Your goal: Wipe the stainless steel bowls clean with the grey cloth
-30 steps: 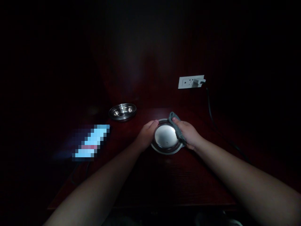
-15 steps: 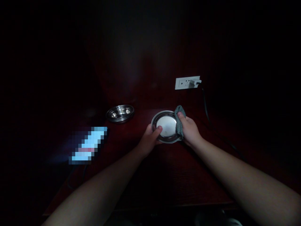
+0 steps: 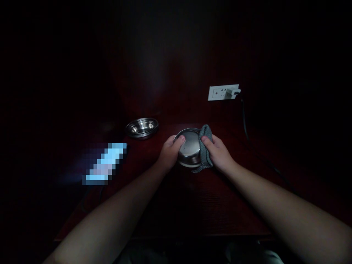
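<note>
Dim room, dark red bench [image 3: 192,205]. At centre I see the left hand [image 3: 169,154] clasping a steel bowl [image 3: 189,146] at its 9 o'clock rim. The right hand [image 3: 220,154] grips a grey cloth [image 3: 205,148] against its 3 o'clock side. Stacked bowls [image 3: 142,127] sit at 10 o'clock.

Glossy metal bowl [image 3: 189,146], matt grey cloth [image 3: 205,152], dark polished wooden table [image 3: 198,205]
</note>
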A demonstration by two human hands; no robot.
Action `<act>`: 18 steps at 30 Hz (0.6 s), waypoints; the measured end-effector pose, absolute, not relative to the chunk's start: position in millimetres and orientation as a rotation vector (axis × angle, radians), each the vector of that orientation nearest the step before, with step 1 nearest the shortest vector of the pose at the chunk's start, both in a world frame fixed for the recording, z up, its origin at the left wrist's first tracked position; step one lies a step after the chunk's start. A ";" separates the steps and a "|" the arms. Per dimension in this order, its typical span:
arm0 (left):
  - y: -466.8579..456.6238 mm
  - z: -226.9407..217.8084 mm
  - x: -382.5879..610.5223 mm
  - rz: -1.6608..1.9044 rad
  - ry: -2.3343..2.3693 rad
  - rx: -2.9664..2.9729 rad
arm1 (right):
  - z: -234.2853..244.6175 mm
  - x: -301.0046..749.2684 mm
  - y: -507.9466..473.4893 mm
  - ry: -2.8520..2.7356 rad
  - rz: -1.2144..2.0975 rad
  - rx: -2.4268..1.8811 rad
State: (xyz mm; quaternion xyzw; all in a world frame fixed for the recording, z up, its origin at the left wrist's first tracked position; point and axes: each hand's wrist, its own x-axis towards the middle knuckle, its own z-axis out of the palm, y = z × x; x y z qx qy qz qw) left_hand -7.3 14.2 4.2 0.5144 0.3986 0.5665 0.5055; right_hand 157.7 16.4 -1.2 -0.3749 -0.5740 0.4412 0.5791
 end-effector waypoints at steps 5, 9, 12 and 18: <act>12.5 6.4 -9.0 1.321 0.998 1.294 | -2.8 157.9 16.2 -1.296 1.078 -0.894; 11.2 8.2 -11.1 1.248 1.019 1.354 | -2.3 156.1 15.4 -1.237 1.154 -0.897; 10.7 10.1 -13.3 1.210 1.022 1.414 | -0.4 154.4 14.1 -1.191 1.200 -0.881; 8.5 12.8 -14.7 1.164 1.003 1.461 | 4.7 150.1 9.2 -1.126 1.206 -0.910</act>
